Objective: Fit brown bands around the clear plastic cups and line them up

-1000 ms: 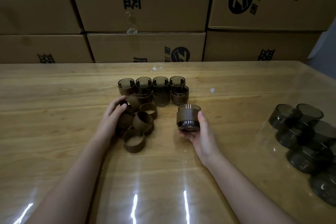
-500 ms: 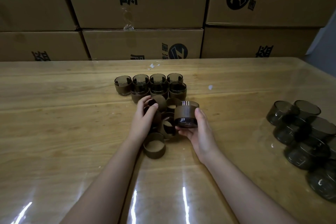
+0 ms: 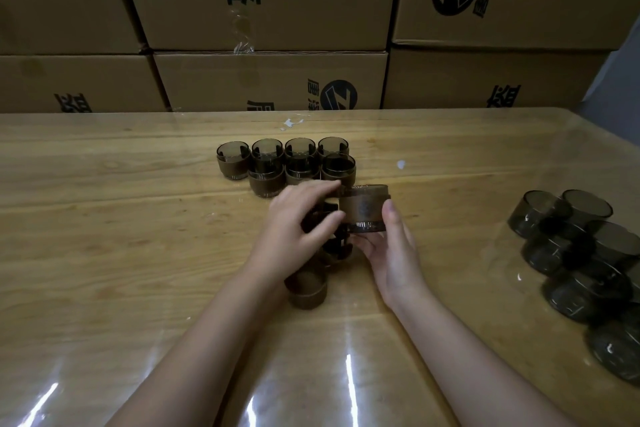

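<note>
The right hand [image 3: 391, 253] cradles an upright banded cup [image 3: 363, 206]; the left hand [image 3: 298, 225] reaches its rim with fingers spread, grip lost in blur; the lined-up cups [image 3: 287, 166] stand just beyond; the front row's right end likely suits the right hand.

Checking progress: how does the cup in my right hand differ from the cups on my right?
The held cup wears a brown band; the right-side cups are bare. The right hand grips the held cup; the right-side cups sit on the table. Both are smoky plastic.
</note>
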`<state>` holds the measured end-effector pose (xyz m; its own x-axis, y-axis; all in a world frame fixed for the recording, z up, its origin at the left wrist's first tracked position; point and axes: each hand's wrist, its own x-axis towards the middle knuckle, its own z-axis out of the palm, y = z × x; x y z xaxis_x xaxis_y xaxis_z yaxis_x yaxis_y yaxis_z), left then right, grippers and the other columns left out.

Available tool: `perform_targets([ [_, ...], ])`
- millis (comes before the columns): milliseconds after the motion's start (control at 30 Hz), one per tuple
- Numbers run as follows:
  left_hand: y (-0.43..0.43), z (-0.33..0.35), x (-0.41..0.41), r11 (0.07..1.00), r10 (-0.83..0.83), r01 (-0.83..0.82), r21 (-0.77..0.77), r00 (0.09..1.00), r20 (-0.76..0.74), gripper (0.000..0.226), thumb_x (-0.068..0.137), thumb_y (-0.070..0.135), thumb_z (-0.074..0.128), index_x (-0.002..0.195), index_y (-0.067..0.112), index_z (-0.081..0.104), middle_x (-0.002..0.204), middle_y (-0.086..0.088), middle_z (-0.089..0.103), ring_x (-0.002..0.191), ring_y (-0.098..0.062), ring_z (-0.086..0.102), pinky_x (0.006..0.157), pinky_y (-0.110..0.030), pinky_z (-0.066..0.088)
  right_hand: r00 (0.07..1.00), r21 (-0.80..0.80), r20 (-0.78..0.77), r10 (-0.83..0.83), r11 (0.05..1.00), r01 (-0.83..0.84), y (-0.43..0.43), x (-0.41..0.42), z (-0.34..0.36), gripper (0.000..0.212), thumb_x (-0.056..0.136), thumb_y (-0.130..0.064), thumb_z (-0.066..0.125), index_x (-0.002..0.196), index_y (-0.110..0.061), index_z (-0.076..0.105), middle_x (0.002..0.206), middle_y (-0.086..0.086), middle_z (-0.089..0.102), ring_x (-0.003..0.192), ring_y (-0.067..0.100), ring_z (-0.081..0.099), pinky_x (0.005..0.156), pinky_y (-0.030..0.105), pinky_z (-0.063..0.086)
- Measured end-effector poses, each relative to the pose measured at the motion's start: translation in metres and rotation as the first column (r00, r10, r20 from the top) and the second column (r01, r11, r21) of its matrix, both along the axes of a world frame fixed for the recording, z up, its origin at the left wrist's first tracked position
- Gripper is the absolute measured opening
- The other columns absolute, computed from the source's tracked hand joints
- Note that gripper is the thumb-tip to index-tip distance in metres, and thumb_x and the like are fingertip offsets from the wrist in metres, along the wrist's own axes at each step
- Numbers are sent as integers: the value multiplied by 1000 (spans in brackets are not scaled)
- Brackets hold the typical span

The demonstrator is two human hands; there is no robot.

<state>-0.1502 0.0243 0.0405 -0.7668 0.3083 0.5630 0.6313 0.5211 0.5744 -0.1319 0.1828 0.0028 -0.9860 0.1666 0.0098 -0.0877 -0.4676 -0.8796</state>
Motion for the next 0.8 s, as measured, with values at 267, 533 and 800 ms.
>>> perform_targets([
  [267, 2, 38, 2, 960, -245, 278, -35, 892, 381, 16, 90, 26, 64, 104, 30, 61, 95, 16, 60, 82, 3, 60, 67, -10, 47, 995, 85, -63, 78, 994, -73, 2, 5, 0, 67, 67, -70, 71, 111, -20, 69, 115, 12, 70, 110, 25, 66, 88, 34, 55],
  [533, -63, 52, -27, 992, 121, -114, -53, 979, 165, 10, 85, 28, 64, 90, 34, 58, 116, 15, 44, 82, 7, 52, 76, -11, 42, 1000, 207, -30, -6, 978, 12, 0, 1, -4, 47, 82, -55, 46, 110, -22, 65, 89, -1, 73, 83, 15, 70, 65, 23, 55],
  [800, -116, 3, -67, 847, 528, -494, -196, 825, 201, 27, 88, 20, 67, 111, 6, 66, 133, -18, 38, 112, -35, 54, 105, -42, 41, 999, 279, 1, 37, 960, -36, 1, 0, -6, 40, 82, -47, 49, 103, -19, 68, 84, -3, 71, 75, 12, 66, 63, 22, 52],
])
